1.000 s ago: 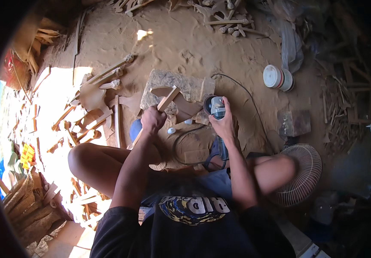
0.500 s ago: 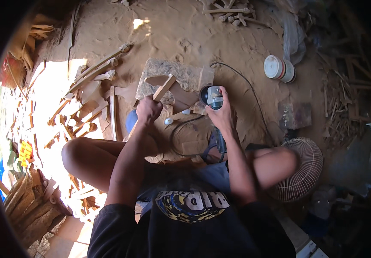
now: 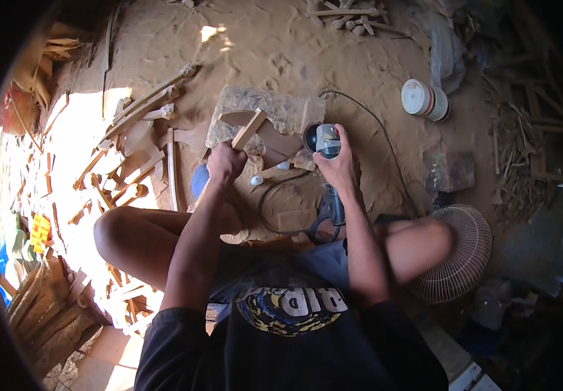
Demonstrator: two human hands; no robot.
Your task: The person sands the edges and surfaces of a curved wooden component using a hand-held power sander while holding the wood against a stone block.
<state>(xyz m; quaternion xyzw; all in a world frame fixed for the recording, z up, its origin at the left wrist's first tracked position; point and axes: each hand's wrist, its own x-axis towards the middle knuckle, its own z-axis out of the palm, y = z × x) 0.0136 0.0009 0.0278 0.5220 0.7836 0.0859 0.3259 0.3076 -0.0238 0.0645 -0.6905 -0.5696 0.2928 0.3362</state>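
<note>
My left hand [image 3: 226, 164] is closed around a squared wooden stick [image 3: 250, 129], whose far end points up and to the right over a rough slab [image 3: 236, 98] on the ground. My right hand [image 3: 340, 172] grips an angle grinder [image 3: 327, 139], with its black disc toward the left and its body hanging down toward my lap. The disc and the stick are apart. Under the stick lies a curved, flat brown wooden piece [image 3: 280, 144], partly on the slab. Two small white round things, including a white knob [image 3: 256, 180], sit just nearer to me.
Turned wooden legs and offcuts [image 3: 148, 107] are heaped at the left, with more sticks [image 3: 513, 156] at the right. A white bucket [image 3: 415, 98] lies at the far right. Beside my right knee is a fan [image 3: 457, 254]. A black cord [image 3: 382, 133] curves over the sandy ground.
The grinder in my right hand has shifted slightly away from me. My left hand keeps the stick in nearly the same place.
</note>
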